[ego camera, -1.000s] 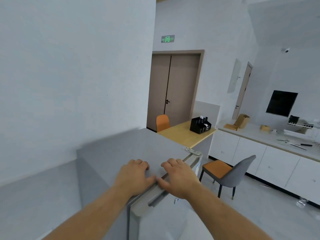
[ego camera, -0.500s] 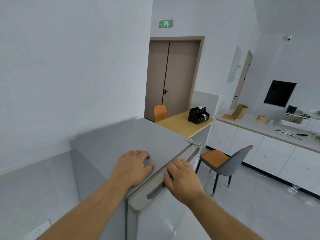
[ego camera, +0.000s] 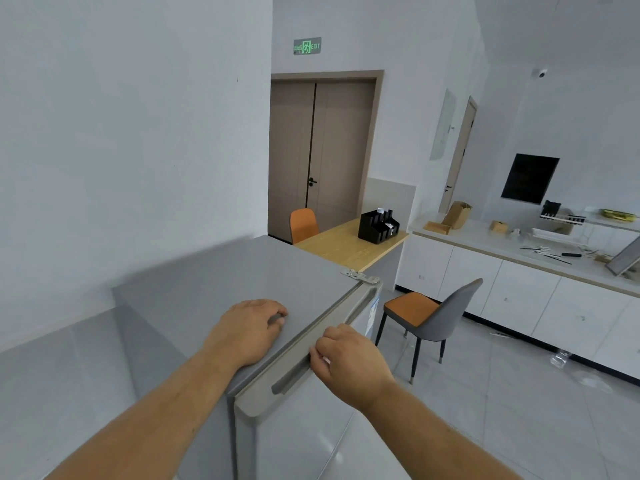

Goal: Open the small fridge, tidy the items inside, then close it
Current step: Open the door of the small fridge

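A small grey fridge [ego camera: 214, 282] stands against the white wall, seen from above, with its flat top filling the middle of the view. The left hand [ego camera: 247, 329] lies palm down on that top, near the front edge, its fingers curled loosely and grasping nothing. The right hand [ego camera: 346, 362] is at the top edge of the fridge door [ego camera: 298, 427], its fingers hooked into the long recessed handle [ego camera: 294, 379] that runs along that edge; this grip is clenched on the handle. A thin gap shows between the door's top strip and the fridge body, but the inside is hidden, so the items cannot be seen. A metal hinge [ego camera: 360, 276] sits at the far corner of the top.

Beyond the fridge, a wooden desk [ego camera: 346, 247] carries a black organiser [ego camera: 377, 226], with an orange chair [ego camera: 304, 223] behind it. A grey chair with an orange seat [ego camera: 429, 313] stands on the tiled floor just beside the fridge door. White cabinets [ego camera: 519, 296] run along the right wall under a cluttered counter. A brown double door [ego camera: 322, 150] stands below a green exit sign [ego camera: 307, 46].
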Demonstrator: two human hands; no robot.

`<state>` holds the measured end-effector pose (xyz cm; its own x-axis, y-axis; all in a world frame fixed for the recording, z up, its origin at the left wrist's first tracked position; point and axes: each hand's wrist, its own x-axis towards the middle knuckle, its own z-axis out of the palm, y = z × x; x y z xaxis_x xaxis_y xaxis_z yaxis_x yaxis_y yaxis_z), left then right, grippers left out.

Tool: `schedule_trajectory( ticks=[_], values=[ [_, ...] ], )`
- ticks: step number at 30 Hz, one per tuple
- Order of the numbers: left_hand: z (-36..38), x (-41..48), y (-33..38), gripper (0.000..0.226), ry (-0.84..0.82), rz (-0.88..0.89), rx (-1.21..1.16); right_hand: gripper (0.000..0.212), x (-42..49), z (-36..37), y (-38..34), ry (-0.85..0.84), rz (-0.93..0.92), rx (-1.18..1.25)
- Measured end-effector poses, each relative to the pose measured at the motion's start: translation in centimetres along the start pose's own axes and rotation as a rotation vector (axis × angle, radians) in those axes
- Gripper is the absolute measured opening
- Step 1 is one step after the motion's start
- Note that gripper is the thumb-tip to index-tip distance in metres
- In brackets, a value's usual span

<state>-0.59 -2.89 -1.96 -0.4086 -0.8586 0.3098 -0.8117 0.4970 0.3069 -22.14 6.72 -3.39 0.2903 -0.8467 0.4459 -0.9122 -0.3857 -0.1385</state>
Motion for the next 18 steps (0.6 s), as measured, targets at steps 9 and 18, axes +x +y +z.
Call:
schedule_trajectory(
  ticks=[9, 18],
  values=[
    [0.06, 0.18, -0.03, 0.031, -0.005, 0.01, 0.023, 0.04, 0.19, -0.54, 0.16, -0.067, -0.002, -0.017],
    [0.19, 0.27, -0.28, 0.03, -0.005, 0.007, 0.005, 0.041, 0.04, -0.23, 0.25, -0.011, -0.012, 0.008]
  ],
)
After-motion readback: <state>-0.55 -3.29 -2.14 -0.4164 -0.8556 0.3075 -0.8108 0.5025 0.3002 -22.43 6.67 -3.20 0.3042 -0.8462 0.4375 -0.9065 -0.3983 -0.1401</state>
